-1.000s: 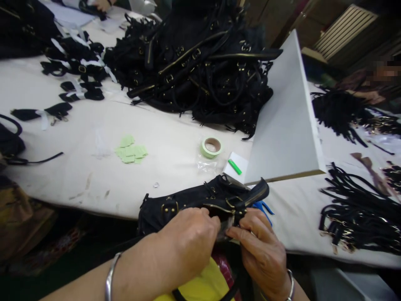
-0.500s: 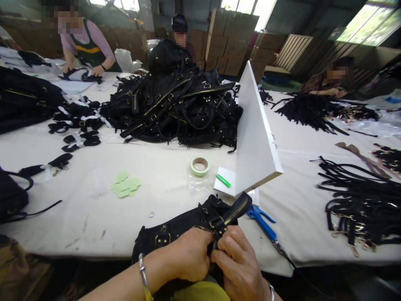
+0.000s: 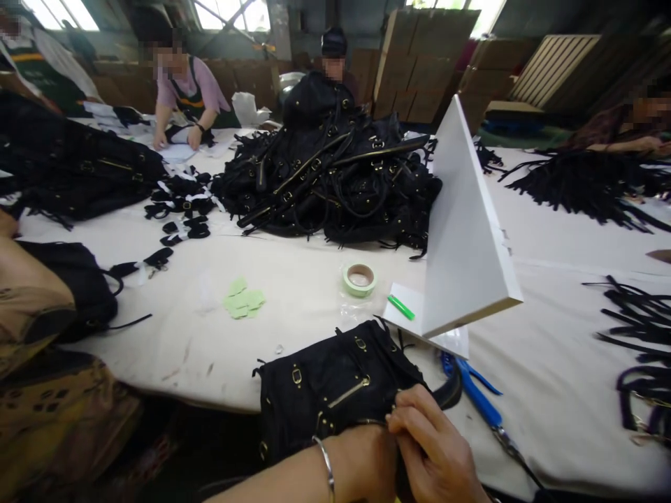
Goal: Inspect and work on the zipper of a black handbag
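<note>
A black bag with brass buckles and a short zip lies at the table's front edge, partly over it. My left hand is at the bag's near right side, its fingers hidden by the bag and the other hand. Close against it, my right hand has its fingers curled in a pinch on the bag's edge. A black strap curves out beyond the right hand. Blue pliers with a cord lie to the right of the bag.
Behind the bag are a tape roll, green paper pieces, a green cutter and an upright white board. A large pile of black bags stands farther back. Black straps lie right. Other people work around the table.
The view has swung left. The bag has turned so its front with the short zip shows more. The strap end no longer stands up above my hands. A person's arm appears at the left.
</note>
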A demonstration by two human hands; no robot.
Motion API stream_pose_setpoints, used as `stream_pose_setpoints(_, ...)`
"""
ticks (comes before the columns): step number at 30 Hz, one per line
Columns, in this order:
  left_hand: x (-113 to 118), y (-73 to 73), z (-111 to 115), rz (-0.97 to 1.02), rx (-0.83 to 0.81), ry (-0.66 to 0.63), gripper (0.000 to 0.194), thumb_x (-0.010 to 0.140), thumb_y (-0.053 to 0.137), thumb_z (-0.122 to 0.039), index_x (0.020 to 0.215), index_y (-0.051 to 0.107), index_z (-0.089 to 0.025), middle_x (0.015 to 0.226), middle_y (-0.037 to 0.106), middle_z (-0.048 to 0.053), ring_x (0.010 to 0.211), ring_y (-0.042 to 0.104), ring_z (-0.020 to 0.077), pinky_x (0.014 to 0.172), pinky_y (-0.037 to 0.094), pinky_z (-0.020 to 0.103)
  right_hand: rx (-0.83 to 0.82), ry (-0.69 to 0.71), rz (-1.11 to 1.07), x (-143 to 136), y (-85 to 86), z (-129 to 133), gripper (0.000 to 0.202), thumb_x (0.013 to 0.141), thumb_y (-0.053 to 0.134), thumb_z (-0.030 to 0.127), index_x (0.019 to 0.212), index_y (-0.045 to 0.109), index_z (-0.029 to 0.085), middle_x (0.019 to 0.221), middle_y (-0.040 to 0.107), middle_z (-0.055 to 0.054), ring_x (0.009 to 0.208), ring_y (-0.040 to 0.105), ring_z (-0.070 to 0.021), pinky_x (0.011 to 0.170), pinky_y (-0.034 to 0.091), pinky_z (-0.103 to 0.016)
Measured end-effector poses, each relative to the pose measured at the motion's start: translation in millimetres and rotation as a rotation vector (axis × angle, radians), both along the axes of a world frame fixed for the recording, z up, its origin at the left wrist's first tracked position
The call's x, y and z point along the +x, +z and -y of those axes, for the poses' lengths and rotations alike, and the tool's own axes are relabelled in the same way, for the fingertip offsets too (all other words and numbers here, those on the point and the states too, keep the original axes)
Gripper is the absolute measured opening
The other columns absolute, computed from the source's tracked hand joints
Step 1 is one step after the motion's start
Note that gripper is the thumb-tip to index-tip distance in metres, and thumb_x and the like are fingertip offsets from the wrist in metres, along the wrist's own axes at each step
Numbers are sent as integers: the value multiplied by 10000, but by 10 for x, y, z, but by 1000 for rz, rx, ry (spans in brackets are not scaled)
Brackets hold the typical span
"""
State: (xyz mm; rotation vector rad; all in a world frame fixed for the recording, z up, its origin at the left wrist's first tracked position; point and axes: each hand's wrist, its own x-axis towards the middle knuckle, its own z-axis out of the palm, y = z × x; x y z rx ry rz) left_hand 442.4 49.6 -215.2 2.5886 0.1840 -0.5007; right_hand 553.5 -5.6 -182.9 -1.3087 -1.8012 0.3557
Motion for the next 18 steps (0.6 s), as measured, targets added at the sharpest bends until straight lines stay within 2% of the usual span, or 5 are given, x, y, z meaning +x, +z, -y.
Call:
stream_pose_setpoints(7, -316, 495, 228, -170, -34, 716, 284, 844, 423, -255, 1032, 628, -203, 934, 653, 166, 758, 662, 355, 407, 424, 382, 87, -111, 68, 119, 57, -53, 193, 908, 474, 65, 824, 582, 202, 864, 575, -57, 818, 602, -173, 697, 522, -263)
stream_pose_setpoints(10, -430, 664, 228, -130, -13, 651, 371, 927, 276, -217, 1116, 592, -170, 1037, 625, 160, 922, 636, 363, 594, 549, 446, 30, -50, 133, 218, 105, -68, 143, 931, 528, 217, 1023, 637, 198, 1027, 620, -103, 958, 632, -220, 775, 567, -310)
stream_pose_setpoints(13, -580, 793, 216, 29, 7, 561, 281, 942, 372, -259, 1079, 603, -177, 1033, 623, 120, 933, 631, 316, 713, 571, 422, -96, 104, 308, 350, 124, -38, 698, 834, 656, 454, 1410, 441, 125, 1359, 518, -198, 1219, 538, -354, 880, 578, -450)
stream_pose_setpoints(15, -673, 889, 194, 123, 75, 560, 208, 916, 489, -320, 1000, 644, -210, 964, 635, 117, 872, 646, 271, 662, 558, 354, -126, 199, 385, 378, 122, -22, 945, 734, 744, 439, 1497, 297, 105, 1418, 472, -212, 1237, 523, -395, 881, 583, -484)
stream_pose_setpoints(18, -836, 1148, -11, 205, 250, 589, 220, 892, 570, -408, 951, 672, -222, 906, 644, 99, 811, 648, 211, 630, 529, 309, -134, 204, 365, 242, 147, -78, 867, 717, 722, 250, 1492, 334, 282, 1277, 622, -119, 1070, 647, -354, 809, 615, -445)
